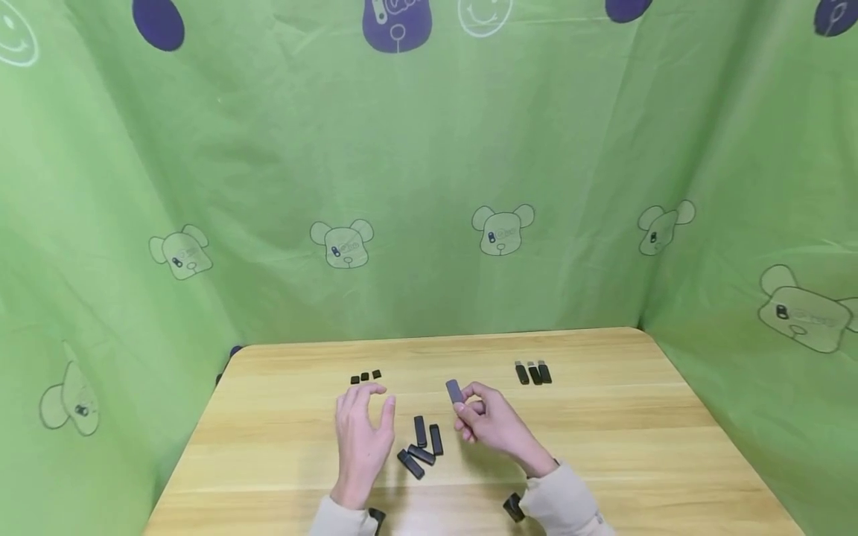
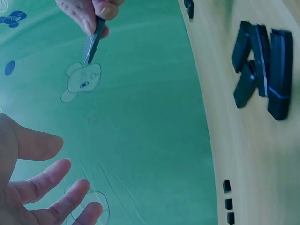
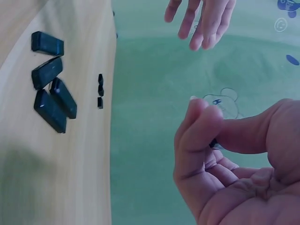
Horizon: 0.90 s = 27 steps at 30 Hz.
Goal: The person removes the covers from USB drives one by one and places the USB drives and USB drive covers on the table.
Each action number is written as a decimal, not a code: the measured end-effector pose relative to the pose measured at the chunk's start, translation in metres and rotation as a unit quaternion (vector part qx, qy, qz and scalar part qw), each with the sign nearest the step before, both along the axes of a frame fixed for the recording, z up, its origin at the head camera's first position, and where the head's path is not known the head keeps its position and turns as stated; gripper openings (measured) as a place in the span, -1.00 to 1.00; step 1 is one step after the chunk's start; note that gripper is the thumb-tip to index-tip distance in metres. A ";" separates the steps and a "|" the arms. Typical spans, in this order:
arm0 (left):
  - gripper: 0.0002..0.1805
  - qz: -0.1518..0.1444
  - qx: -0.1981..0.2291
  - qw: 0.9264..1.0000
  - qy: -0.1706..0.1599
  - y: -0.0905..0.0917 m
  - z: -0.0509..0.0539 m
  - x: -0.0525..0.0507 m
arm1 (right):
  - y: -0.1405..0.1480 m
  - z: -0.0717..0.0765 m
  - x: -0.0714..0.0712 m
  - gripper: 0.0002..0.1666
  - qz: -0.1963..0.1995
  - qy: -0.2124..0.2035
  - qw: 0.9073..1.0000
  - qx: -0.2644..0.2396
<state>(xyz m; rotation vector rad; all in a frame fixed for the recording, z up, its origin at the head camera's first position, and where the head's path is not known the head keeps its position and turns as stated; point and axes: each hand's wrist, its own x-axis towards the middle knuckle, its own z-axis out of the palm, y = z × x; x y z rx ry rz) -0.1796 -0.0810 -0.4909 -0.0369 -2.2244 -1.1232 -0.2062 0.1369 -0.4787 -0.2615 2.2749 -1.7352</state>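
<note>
My right hand (image 1: 494,421) pinches a dark USB stick (image 1: 453,391) between thumb and fingers, raised above the table. The left wrist view shows the stick's far end pointing away from the fingers. My left hand (image 1: 364,430) hovers to the left with fingers spread, holding nothing. Between and below the hands lie several black capped USB sticks (image 1: 420,432) in a loose group. Three small black caps (image 1: 365,377) sit in a row just beyond the left fingertips. Beyond the right hand, three USB sticks with bare metal plugs (image 1: 534,373) lie side by side.
Everything lies on a light wooden table (image 1: 637,424). Green curtains (image 1: 415,290) with printed bear heads hang behind it and at both sides. Dark straps (image 1: 513,507) show at the wrists, by the pale sleeves (image 1: 563,500).
</note>
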 end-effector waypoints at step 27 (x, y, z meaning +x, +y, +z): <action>-0.72 -0.220 0.085 0.969 -0.075 0.031 0.028 0.005 | -0.012 0.040 0.031 -0.70 0.094 0.022 0.994 -0.056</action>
